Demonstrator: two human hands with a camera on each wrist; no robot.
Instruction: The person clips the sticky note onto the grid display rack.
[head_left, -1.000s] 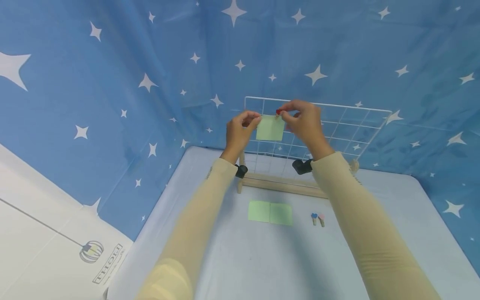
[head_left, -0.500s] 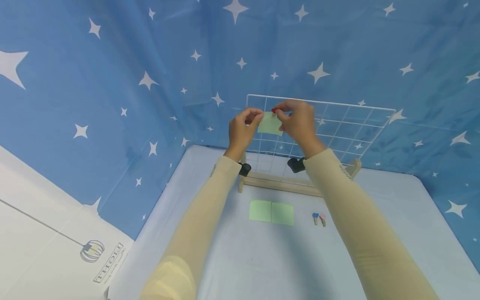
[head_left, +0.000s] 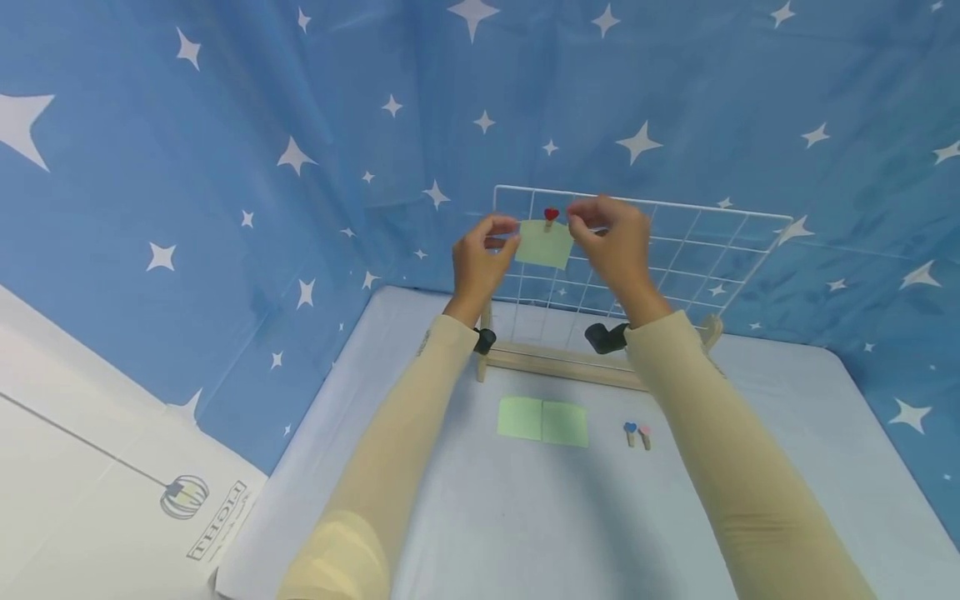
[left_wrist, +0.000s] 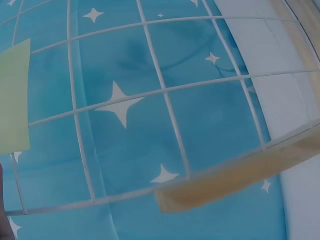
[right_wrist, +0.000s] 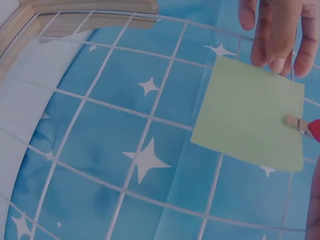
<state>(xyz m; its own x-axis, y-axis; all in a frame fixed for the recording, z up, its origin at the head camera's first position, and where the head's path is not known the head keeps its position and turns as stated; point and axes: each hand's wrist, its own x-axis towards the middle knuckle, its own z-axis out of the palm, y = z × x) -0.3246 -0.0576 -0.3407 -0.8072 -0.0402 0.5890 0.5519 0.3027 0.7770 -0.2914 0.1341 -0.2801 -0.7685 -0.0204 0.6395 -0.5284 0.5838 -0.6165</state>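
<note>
Fingers [right_wrist: 284,40] curve parted beside green paper [right_wrist: 245,112], white table [head_left: 487,517] below, starry blue backdrop [head_left: 225,142] behind.

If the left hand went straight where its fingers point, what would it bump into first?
Probably the green note with the red heart clip. The left hand looks close to the note's edge, but depth is unclear.

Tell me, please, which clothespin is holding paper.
The red heart clothespin, clipped to a light-green sheet; the blue one and pink one lie on the table.
</note>
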